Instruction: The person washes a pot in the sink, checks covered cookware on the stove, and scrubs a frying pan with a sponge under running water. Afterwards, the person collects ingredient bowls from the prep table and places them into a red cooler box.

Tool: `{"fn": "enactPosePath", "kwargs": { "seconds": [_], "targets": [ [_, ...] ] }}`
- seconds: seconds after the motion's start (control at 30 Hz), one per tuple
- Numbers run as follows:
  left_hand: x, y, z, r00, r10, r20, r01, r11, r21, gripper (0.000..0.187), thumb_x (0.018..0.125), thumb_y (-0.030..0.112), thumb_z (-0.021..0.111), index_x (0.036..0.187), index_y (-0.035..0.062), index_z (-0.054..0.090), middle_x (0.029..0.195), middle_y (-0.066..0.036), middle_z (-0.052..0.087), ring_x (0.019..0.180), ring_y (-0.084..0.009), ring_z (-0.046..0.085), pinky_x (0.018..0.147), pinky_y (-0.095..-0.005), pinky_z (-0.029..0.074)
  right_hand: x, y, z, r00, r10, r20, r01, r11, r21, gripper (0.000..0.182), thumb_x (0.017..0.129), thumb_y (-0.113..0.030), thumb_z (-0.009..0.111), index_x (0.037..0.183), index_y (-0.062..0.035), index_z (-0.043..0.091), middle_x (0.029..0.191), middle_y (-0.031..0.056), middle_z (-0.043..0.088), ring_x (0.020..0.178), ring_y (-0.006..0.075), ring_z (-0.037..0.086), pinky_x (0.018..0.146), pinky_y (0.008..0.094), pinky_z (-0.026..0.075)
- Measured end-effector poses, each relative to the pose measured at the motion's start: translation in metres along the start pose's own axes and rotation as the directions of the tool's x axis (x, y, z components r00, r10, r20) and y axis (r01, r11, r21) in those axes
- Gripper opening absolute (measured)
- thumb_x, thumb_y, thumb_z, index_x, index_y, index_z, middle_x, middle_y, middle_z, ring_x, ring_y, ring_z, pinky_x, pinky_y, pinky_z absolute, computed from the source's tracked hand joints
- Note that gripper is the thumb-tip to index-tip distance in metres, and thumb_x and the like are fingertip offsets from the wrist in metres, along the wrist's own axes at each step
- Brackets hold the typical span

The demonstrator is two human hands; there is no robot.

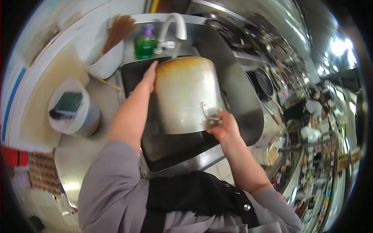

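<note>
A large, dull metal pot (186, 93) with brown staining near its far end is tilted over the dark sink (161, 155). My right hand (226, 126) is closed around the pot's side handle at the lower right. At the pot's upper left side is my left hand (150, 77), pressed against the wall, its fingers partly hidden behind the pot. The white curved faucet (180, 29) stands just beyond the pot, its lower part close to the pot's far edge. The inside of the pot is hidden.
Left of the sink stands a white bucket (91, 120) with a green scouring pad (69, 101). Behind are a green soap bottle (145, 46) and a brush (118, 33) in a white container. Pans (264, 81) and utensils lie at the right.
</note>
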State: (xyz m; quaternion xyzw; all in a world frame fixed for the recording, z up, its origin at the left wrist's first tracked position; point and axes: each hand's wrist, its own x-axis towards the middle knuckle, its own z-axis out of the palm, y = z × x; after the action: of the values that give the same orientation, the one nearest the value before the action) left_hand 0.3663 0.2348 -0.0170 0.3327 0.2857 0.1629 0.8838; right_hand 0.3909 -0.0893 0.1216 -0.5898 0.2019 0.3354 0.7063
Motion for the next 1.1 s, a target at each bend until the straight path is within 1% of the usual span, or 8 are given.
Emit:
{"fn": "enactPosePath", "kwargs": {
  "seconds": [0.1, 0.23, 0.3, 0.37, 0.43, 0.83, 0.87, 1.1],
  "targets": [
    [0.003, 0.005, 0.016, 0.999, 0.031, -0.04, -0.028, 0.998, 0.06, 0.06, 0.095, 0.054, 0.05, 0.125, 0.0022, 0.055, 0.119, -0.014, 0.062, 0.105, -0.0291, 0.061, 0.094, -0.0455, 0.048, 0.021, 0.006, -0.007, 0.999, -0.018, -0.046, 0.024, 0.991, 0.133, 0.009, 0.087, -0.01, 0.053, 0.092, -0.0046, 0.058, 0.091, 0.011, 0.057, 0.077, 0.0244, 0.058, 0.059, 0.0436, 0.047],
    [0.003, 0.018, 0.029, 0.982, 0.187, -0.022, -0.175, 0.95, 0.259, 0.053, 0.098, 0.048, 0.049, 0.119, 0.0022, 0.063, 0.112, -0.009, 0.065, 0.1, -0.0186, 0.062, 0.088, -0.0323, 0.048, -0.009, -0.001, -0.006, 0.999, 0.022, -0.048, -0.013, 0.985, 0.171, 0.02, 0.086, -0.012, 0.053, 0.103, -0.0036, 0.059, 0.115, 0.0156, 0.057, 0.11, 0.032, 0.051, 0.091, 0.059, 0.039],
    [-0.008, 0.023, 0.042, 0.927, 0.376, 0.015, -0.34, 0.819, 0.461, 0.051, 0.1, 0.043, 0.048, 0.122, -0.0011, 0.063, 0.118, -0.01, 0.064, 0.105, -0.0172, 0.059, 0.092, -0.0296, 0.044, -0.026, -0.006, -0.014, 0.998, 0.045, -0.035, -0.037, 0.981, 0.189, 0.009, 0.091, -0.016, 0.054, 0.091, -0.0068, 0.051, 0.104, 0.0104, 0.049, 0.098, 0.0256, 0.047, 0.077, 0.0515, 0.04],
    [-0.011, 0.025, 0.051, 0.851, 0.511, 0.12, -0.473, 0.647, 0.598, 0.049, 0.102, 0.04, 0.047, 0.122, -0.0024, 0.063, 0.122, -0.011, 0.063, 0.108, -0.017, 0.058, 0.094, -0.0297, 0.043, -0.036, -0.007, -0.027, 0.999, 0.033, -0.032, -0.025, 0.977, 0.213, 0.012, 0.091, -0.015, 0.054, 0.094, -0.0058, 0.049, 0.112, 0.0115, 0.044, 0.104, 0.0257, 0.041, 0.086, 0.0525, 0.037],
    [-0.01, 0.036, 0.055, 0.859, 0.427, 0.284, -0.502, 0.587, 0.635, 0.049, 0.102, 0.038, 0.047, 0.122, -0.0037, 0.062, 0.124, -0.011, 0.062, 0.11, -0.0171, 0.058, 0.096, -0.0296, 0.042, -0.028, -0.002, -0.03, 0.998, 0.052, -0.035, -0.043, 0.974, 0.221, 0.013, 0.085, -0.011, 0.056, 0.093, -0.0067, 0.048, 0.108, 0.01, 0.042, 0.101, 0.0252, 0.04, 0.085, 0.0514, 0.037],
    [-0.049, 0.002, 0.041, 0.928, 0.236, 0.287, -0.357, 0.786, 0.505, 0.056, 0.103, 0.041, 0.045, 0.131, -0.0068, 0.054, 0.13, -0.014, 0.06, 0.119, -0.0196, 0.056, 0.103, -0.0305, 0.04, -0.01, 0.018, -0.057, 0.987, -0.125, -0.098, 0.141, 0.973, 0.185, 0.014, 0.084, -0.004, 0.055, 0.075, -0.0145, 0.051, 0.071, -0.0005, 0.043, 0.061, 0.0147, 0.038, 0.05, 0.0374, 0.028],
    [-0.057, -0.003, 0.035, 0.937, 0.219, 0.273, -0.331, 0.806, 0.49, 0.058, 0.103, 0.042, 0.044, 0.133, -0.0069, 0.052, 0.131, -0.014, 0.059, 0.12, -0.0199, 0.055, 0.104, -0.0308, 0.039, -0.011, 0.02, -0.066, 0.992, -0.121, -0.024, 0.122, 0.988, 0.097, 0.008, 0.084, -0.004, 0.053, 0.091, -0.0078, 0.054, 0.088, 0.0041, 0.053, 0.082, 0.0159, 0.045, 0.072, 0.0335, 0.039],
    [-0.148, -0.025, 0.019, 0.878, 0.385, 0.285, -0.476, 0.767, 0.431, 0.059, 0.105, 0.043, 0.037, 0.143, -0.0018, 0.041, 0.144, -0.011, 0.048, 0.132, -0.0206, 0.044, 0.111, -0.0325, 0.029, -0.062, 0.015, -0.067, 0.971, -0.236, 0.031, 0.237, 0.971, -0.027, 0.007, 0.087, -0.009, 0.057, 0.089, -0.0128, 0.053, 0.086, 0.0003, 0.049, 0.081, 0.0128, 0.042, 0.073, 0.0302, 0.035]
  ]
}}
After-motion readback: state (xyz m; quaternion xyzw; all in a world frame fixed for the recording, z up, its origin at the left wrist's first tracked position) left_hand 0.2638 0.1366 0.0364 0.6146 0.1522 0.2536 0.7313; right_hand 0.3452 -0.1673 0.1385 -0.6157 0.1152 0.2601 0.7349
